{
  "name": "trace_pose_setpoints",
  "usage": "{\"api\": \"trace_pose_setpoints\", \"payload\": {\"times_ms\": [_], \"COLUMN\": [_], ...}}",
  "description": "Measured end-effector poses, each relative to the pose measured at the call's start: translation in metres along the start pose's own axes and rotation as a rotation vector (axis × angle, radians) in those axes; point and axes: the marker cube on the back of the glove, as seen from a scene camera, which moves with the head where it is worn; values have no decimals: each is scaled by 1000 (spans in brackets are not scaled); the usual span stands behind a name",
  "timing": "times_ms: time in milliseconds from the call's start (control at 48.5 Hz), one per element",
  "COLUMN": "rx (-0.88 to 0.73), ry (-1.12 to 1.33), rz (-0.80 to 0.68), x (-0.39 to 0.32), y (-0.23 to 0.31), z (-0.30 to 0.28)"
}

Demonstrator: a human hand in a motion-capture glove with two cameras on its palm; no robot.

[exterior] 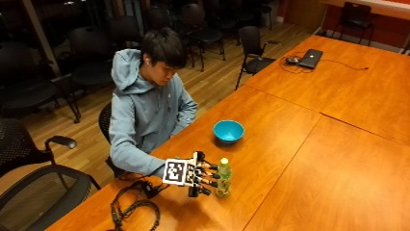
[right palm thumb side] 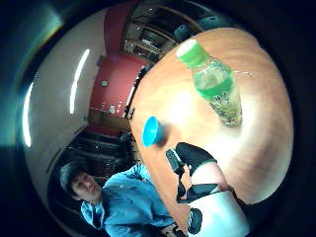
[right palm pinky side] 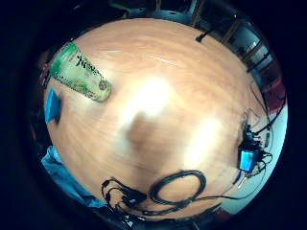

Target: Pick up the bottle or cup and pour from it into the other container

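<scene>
A clear bottle (exterior: 223,179) with a green cap and green label stands upright on the wooden table (exterior: 333,159), near the front edge. My gloved right hand (exterior: 195,175) hovers just to its left, fingers spread toward it and curled round nothing. In the thumb side palm view the bottle (right palm thumb side: 217,89) stands apart from my thumb (right palm thumb side: 191,155). The little finger side palm view shows the bottle (right palm pinky side: 79,72) off to one side. A blue bowl (exterior: 228,130) sits on the table beyond the bottle, also visible as the bowl (right palm thumb side: 150,131) and the bowl (right palm pinky side: 53,106).
A coiled black cable (exterior: 134,209) lies on the table by my forearm, seen too as the cable (right palm pinky side: 178,188). A laptop (exterior: 311,57) rests on the far table. Office chairs (exterior: 38,187) stand to the person's side.
</scene>
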Motion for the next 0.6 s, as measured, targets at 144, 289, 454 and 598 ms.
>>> {"api": "trace_pose_setpoints", "payload": {"times_ms": [144,289,454,598], "rx": [79,111,126,126], "ry": [-223,-335,-429,-546], "rz": [0,13,19,43], "x": [4,5,5,5], "y": [-16,-30,-45,-56], "z": [12,29,50,62]}}
